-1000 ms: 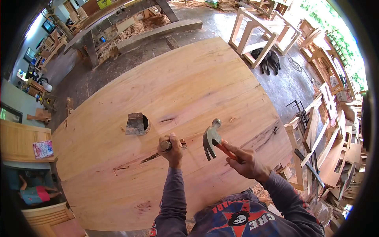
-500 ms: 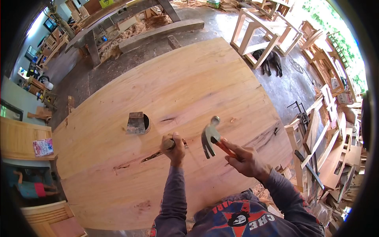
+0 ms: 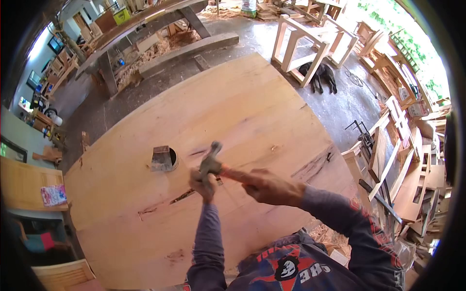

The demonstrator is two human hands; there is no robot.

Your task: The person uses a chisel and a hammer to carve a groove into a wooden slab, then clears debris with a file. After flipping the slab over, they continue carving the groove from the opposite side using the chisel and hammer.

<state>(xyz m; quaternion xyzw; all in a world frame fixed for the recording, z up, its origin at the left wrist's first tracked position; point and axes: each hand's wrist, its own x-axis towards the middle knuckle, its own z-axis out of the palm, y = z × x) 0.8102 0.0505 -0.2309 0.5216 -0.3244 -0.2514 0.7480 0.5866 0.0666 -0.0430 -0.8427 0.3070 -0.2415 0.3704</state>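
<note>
Wooden tabletop (image 3: 252, 111), right hand (image 3: 269, 186) gripping hammer (image 3: 211, 162)

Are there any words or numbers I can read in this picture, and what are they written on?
"CHE" on the person's shirt, upside down in the view, beside a round badge; the rest of that lettering is cut off or too blurred to read.
The colourful booklet on the yellow surface at the left: print too small to read.
The hammer, blurred in motion: no readable mark.
</note>
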